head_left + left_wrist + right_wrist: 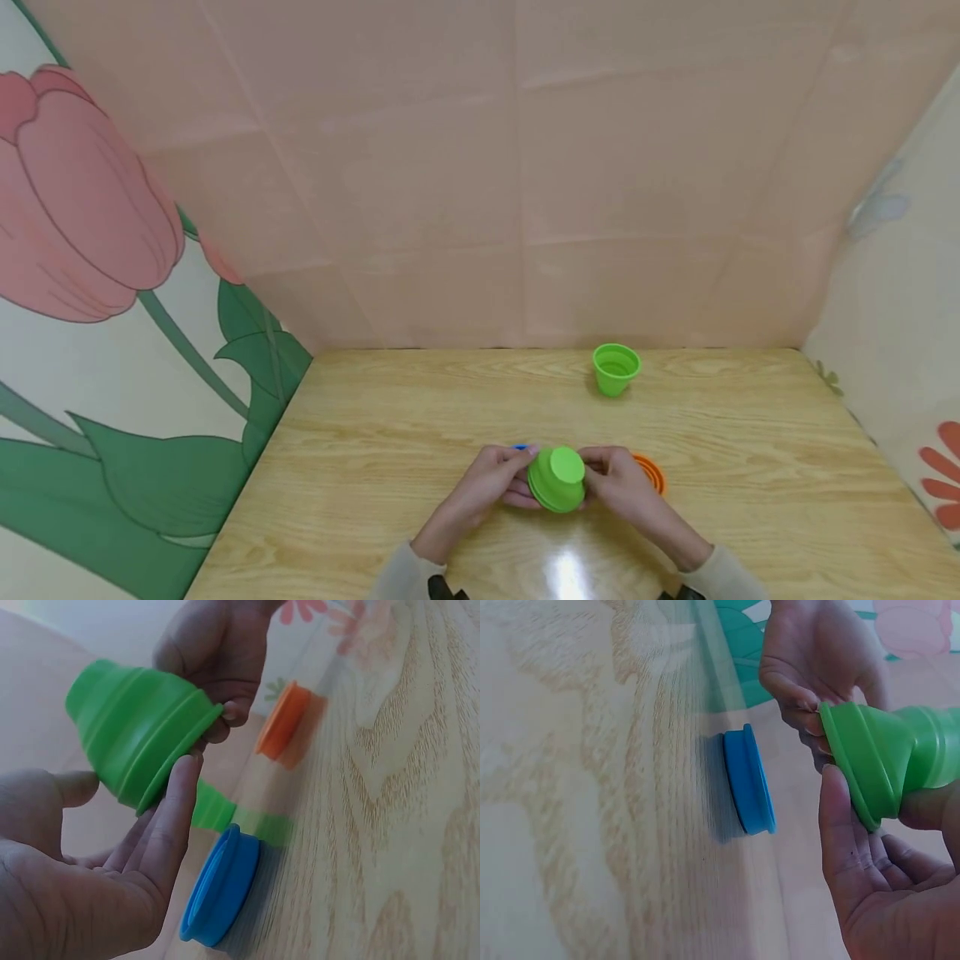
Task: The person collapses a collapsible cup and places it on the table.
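Observation:
A green collapsible cup (557,479) is held over the table between both hands, tilted with its base up and its wide rim down. My left hand (501,477) grips one side, the thumb on the outer wall and the fingers under the rim. On the opposite side my right hand (617,482) pinches the rim between thumb and fingers. In the left wrist view the stepped wall of this cup (139,731) bulges between its ridges. A flattened blue cup (221,889) lies on the table beyond the left hand, mostly hidden in the head view.
An upright green cup (615,371) stands near the table's back edge. Just past the right hand lies a flattened orange cup (651,472). The wooden table (405,400) meets a pink sheet (517,208) at the back, with flower-patterned walls on both sides.

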Tool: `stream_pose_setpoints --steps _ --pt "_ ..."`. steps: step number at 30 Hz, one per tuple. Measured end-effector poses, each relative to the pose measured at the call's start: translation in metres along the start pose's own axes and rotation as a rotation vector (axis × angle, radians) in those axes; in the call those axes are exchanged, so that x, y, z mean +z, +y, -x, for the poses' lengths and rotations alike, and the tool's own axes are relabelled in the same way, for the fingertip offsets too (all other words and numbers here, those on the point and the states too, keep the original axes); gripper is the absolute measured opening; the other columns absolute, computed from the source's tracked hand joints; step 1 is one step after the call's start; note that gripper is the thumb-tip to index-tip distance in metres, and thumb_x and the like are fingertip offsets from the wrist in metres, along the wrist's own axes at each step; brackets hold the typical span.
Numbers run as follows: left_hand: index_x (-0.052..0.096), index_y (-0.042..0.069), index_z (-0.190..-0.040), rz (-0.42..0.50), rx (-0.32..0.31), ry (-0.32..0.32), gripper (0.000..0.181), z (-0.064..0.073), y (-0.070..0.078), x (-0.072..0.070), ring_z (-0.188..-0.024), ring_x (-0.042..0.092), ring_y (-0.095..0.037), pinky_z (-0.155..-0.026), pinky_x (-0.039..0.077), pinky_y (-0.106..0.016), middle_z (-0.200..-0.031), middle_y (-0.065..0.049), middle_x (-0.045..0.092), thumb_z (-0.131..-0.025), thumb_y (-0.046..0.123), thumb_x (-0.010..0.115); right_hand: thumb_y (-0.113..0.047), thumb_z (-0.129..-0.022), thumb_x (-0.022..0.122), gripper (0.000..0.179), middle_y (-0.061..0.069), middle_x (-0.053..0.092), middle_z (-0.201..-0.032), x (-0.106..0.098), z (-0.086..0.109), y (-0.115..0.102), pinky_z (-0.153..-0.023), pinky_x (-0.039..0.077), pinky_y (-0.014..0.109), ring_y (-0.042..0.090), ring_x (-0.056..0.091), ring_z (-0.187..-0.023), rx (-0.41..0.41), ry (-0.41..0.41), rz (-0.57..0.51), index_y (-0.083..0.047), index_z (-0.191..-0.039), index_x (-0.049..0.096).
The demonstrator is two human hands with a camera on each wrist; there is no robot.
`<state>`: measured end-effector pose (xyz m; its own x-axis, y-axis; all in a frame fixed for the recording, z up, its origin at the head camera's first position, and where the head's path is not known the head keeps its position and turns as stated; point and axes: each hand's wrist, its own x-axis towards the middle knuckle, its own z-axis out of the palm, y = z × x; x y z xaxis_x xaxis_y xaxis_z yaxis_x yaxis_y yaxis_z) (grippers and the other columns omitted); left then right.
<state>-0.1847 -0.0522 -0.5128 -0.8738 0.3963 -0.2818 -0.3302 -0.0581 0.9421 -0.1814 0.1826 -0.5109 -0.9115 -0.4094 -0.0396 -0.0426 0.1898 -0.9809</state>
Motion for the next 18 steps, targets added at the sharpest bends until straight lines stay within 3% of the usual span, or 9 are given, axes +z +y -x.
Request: stream_pose_setpoints --steps 9,15,18 --pt "0.074 -0.009 -0.109 -0.024 0.009 -0.019 0.036 -0.0003 0.0000 -0.0025 -0.067 0.076 -0.016 -0.071 0.069 -0.037 -0.081 -0.008 0.076 -0.104 0.025 0.064 -0.006 -0.104 0.060 0.026 0.027 0.077 -0.109 -0.0011 0.0015 -0.0023 -0.069 0.067 0.028 0.001 0.071 -0.084 -0.005 -0.009 0.056 0.014 -0.118 0.070" --pt "0.072 -0.011 -0.107 -0.110 0.045 0.010 0.023 -0.0008 -0.0017 -0.0002 -0.074 0.078 -0.024 -0.071 0.070 -0.041 -0.095 -0.023 0.079 -0.101 0.008 0.061 -0.008 -0.105 0.061 0.027 0.025 0.077 -0.108 -0.0014 0.0004 -0.0029 -0.063 0.066 0.032 0.005 0.070 -0.078 0.010 -0.006 0.071 0.013 -0.119 0.070" --pt "0.072 -0.009 -0.109 -0.127 0.048 0.032 0.021 -0.0014 -0.0023 0.0014 -0.076 0.079 -0.026 -0.071 0.070 -0.040 -0.099 -0.025 0.079 -0.101 0.008 0.061 -0.011 -0.105 0.061 0.029 0.023 0.077 -0.108 -0.0019 -0.0010 -0.0013 -0.063 0.066 0.032 0.007 0.071 -0.076 0.037 0.002 0.061 0.012 -0.120 0.070"
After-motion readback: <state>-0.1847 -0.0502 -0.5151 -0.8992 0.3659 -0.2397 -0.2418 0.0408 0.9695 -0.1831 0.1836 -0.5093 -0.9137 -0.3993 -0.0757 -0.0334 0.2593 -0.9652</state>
